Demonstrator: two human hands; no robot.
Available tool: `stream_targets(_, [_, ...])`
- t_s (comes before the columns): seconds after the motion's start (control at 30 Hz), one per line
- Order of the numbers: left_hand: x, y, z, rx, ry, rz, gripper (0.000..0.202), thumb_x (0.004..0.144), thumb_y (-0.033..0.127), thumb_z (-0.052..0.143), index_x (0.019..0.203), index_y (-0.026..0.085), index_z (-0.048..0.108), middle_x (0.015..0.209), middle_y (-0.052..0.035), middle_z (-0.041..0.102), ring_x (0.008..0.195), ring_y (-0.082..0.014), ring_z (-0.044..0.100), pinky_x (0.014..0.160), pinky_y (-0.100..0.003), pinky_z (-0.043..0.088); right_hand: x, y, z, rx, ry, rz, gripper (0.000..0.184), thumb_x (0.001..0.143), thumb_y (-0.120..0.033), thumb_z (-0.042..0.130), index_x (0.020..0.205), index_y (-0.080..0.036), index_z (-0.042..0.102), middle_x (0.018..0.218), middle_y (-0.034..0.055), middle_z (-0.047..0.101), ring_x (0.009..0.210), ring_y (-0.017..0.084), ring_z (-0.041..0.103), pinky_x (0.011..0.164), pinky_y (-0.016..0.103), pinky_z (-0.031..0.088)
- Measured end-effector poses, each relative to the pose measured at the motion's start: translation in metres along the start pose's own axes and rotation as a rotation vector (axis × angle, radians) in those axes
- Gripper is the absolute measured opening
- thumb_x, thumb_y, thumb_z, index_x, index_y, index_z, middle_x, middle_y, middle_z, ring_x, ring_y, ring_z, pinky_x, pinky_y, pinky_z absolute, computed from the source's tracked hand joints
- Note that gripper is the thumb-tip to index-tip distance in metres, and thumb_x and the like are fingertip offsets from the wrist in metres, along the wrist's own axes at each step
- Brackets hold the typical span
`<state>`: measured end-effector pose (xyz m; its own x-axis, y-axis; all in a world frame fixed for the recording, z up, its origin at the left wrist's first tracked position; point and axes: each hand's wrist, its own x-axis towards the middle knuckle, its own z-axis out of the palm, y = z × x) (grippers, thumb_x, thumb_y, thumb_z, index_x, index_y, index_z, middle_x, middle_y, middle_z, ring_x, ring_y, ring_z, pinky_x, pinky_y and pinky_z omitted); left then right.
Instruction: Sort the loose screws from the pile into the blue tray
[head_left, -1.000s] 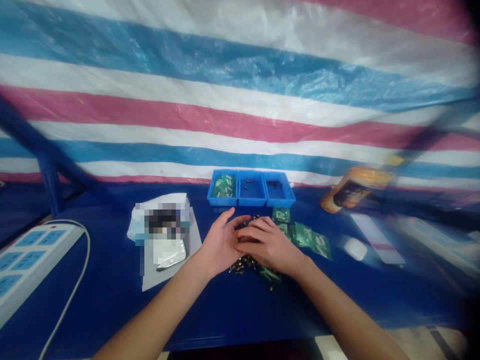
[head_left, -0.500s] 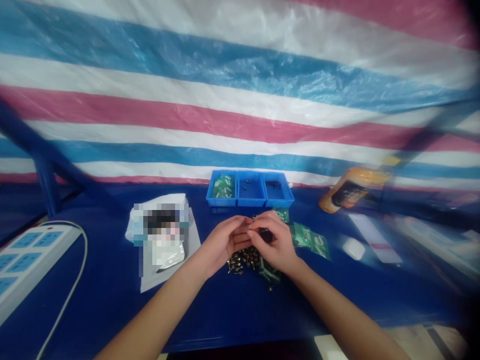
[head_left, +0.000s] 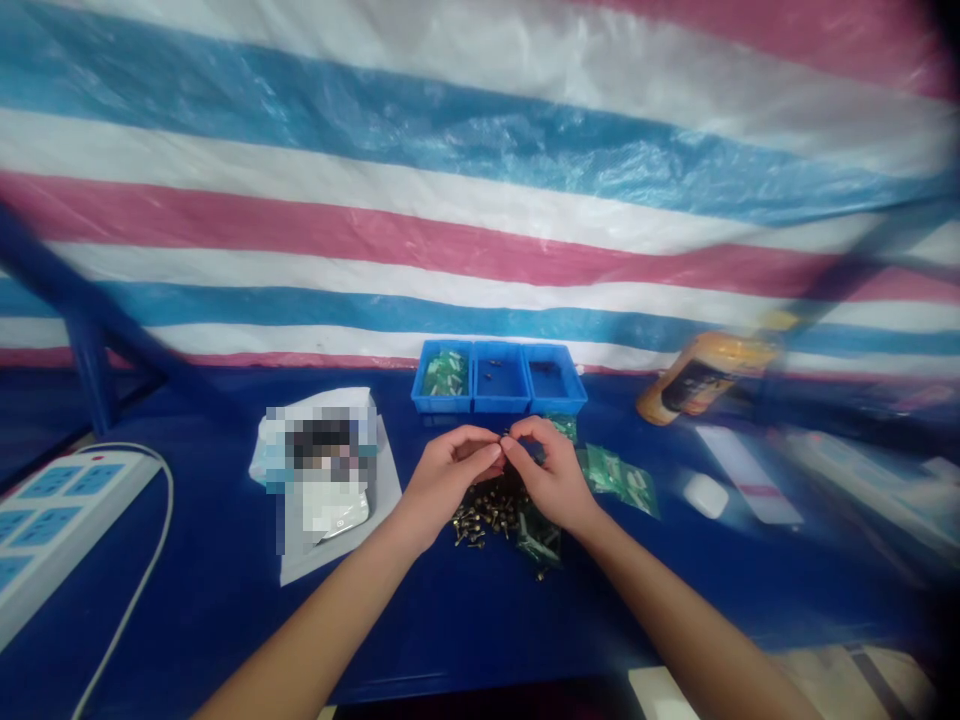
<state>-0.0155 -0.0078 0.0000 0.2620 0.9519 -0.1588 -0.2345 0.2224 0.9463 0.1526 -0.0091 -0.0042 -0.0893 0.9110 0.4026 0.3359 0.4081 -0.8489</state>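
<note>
Here's the left hand [head_left: 450, 480] and the right hand [head_left: 547, 480] meeting mid-bench, fingertips [head_left: 496, 450] pinched together over a heap of small brass fittings [head_left: 480, 518]; what they're holding is too tiny to make out. Behind them, a three-compartment blue tray [head_left: 499, 378] sits at the bench's [head_left: 225, 600] far edge. Sorting looks under way, and that pinch calls for steady fingers!

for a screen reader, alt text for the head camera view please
The left hand and right hand meet at the fingertips above a pile of small brass-coloured parts on a blue table. Green circuit boards lie to the right, and a blue three-compartment tray stands beyond.
</note>
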Motion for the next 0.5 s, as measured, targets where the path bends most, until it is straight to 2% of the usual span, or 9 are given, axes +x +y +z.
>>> stream_targets(0.07, [-0.001,0.002,0.001,0.017,0.000,0.058,0.026,0.077,0.032,0.079,0.095,0.016,0.069,0.086,-0.0045,0.070,0.084,-0.0160,0.066,0.088,-0.033,0.053,0.001,0.002,-0.001,0.194,-0.067,0.115,0.020,0.091,-0.036,0.060,0.080,-0.019,0.060,0.076,0.0011,0.060,0.074,0.016,0.053,0.073,0.031,0.042])
stream_targets(0.1, [-0.002,0.004,0.001,-0.013,-0.045,0.075,0.027,0.076,0.031,0.079,0.097,0.017,0.069,0.087,-0.0043,0.069,0.083,-0.0161,0.066,0.087,-0.032,0.052,0.001,0.002,-0.001,0.340,-0.096,0.175,0.022,0.091,-0.038,0.060,0.079,-0.019,0.059,0.075,0.0007,0.058,0.072,0.015,0.052,0.071,0.030,0.042])
stream_targets(0.2, [-0.006,0.009,0.000,-0.215,-0.310,0.050,0.032,0.082,0.039,0.071,0.106,0.019,0.067,0.097,-0.0072,0.068,0.086,-0.0195,0.066,0.083,-0.034,0.052,0.002,-0.003,-0.005,0.833,-0.163,0.318,0.026,0.091,-0.044,0.060,0.081,-0.021,0.054,0.075,-0.0005,0.052,0.070,0.015,0.050,0.067,0.030,0.042])
stream_targets(0.27, [-0.008,0.012,-0.001,-0.319,-0.421,0.018,0.035,0.086,0.043,0.063,0.111,0.018,0.066,0.100,-0.0103,0.067,0.088,-0.0220,0.065,0.081,-0.035,0.051,0.002,-0.009,-0.010,1.078,-0.201,0.379,0.027,0.090,-0.045,0.059,0.079,-0.021,0.050,0.071,-0.0017,0.045,0.068,0.015,0.048,0.065,0.030,0.042])
stream_targets(0.37, [-0.008,0.012,-0.003,-0.369,-0.396,-0.010,0.035,0.088,0.040,0.058,0.113,0.016,0.066,0.098,-0.0113,0.067,0.088,-0.0222,0.064,0.082,-0.035,0.050,0.006,-0.013,-0.014,1.220,-0.182,0.452,0.028,0.090,-0.039,0.058,0.073,-0.021,0.046,0.063,-0.0040,0.032,0.063,0.014,0.044,0.067,0.029,0.043])
stream_targets(0.5, [-0.003,0.009,-0.006,-0.437,-0.250,-0.094,0.031,0.090,0.036,0.055,0.109,0.016,0.067,0.095,-0.0095,0.066,0.084,-0.0197,0.063,0.079,-0.033,0.050,0.012,-0.001,-0.013,1.194,0.053,0.601,0.029,0.090,-0.038,0.060,0.072,-0.020,0.046,0.060,-0.0064,0.027,0.055,0.011,0.036,0.061,0.026,0.041])
